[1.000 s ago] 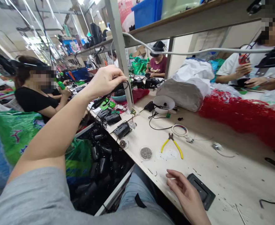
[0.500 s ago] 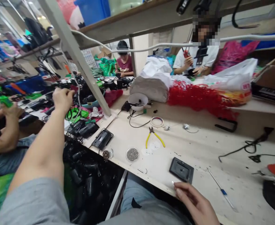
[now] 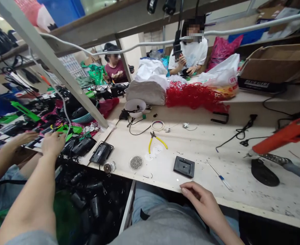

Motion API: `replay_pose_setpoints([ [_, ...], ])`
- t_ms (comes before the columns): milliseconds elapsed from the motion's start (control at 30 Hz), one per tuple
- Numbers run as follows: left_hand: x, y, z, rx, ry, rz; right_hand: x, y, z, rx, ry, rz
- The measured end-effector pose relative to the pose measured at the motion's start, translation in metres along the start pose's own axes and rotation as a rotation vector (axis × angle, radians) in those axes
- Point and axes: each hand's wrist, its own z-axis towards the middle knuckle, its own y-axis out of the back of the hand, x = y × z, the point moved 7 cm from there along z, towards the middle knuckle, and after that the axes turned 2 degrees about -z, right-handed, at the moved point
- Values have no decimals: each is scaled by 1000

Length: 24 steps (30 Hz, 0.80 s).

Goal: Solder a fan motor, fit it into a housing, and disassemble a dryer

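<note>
**Left hand [image 3: 53, 144] had dropped from the shelf upright [image 3: 50, 69] to the cluttered bench [image 3: 254, 190].**
Its fingers pointed down, slightly spread, over black adapters [image 3: 80, 146] and green plastic clips [image 3: 66, 129]; the view did not show whether they pinched anything. The right hand [image 3: 199, 199] lay at the near bench edge, fingers loosely curled and pinching nothing, just short of a black square plate [image 3: 184, 166] lying flat and untouched. Yellow-handled pliers [image 3: 156, 141], a dish of small metal beads [image 3: 136, 162] and a blue-handled screwdriver [image 3: 220, 180] lay apart on the bench. Another person's hand [image 3: 24, 137] reached in from the left, near but not touching the left hand.
</note>
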Motion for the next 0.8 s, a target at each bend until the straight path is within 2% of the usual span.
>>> replay_pose_setpoints([
  [67, -22, -4, -11, -32, -31, -18, -4, 0, -7, -1, 2, 7],
  [167, -61, -24, -37, -40, -88, -34, -12, -1, -21, -9, 3, 28],
  [233, -95, -41, -63, -95, -171, -82, -21, -3, -33, -3, 15, 39],
  [267, -114, -48, -79, -162, -234, -123, -28, -4, -40, -4, 17, 30],
  [300, -135, -57, -97, -172, -325, -155, -39, -2, -47, -16, 3, 10],
  [367, -171, -73, -133, -178, -469, -223, -75, 11, -63, -93, -98, -66],
  [433, -199, -83, -162, -152, -565, -269, -130, 39, -88, -247, -288, -136],
  [533, -229, -94, -186, -44, -646, -338, -217, 95, -151, -488, -608, -230],
  [600, -246, -100, -195, 53, -688, -392, -264, 126, -199, -592, -798, -257],
  [700, -268, -105, -203, 188, -740, -436, -310, 149, -252, -673, -973, -264],
  [800, -286, -103, -205, 236, -819, -417, -335, 150, -263, -704, -1007, -257],
])
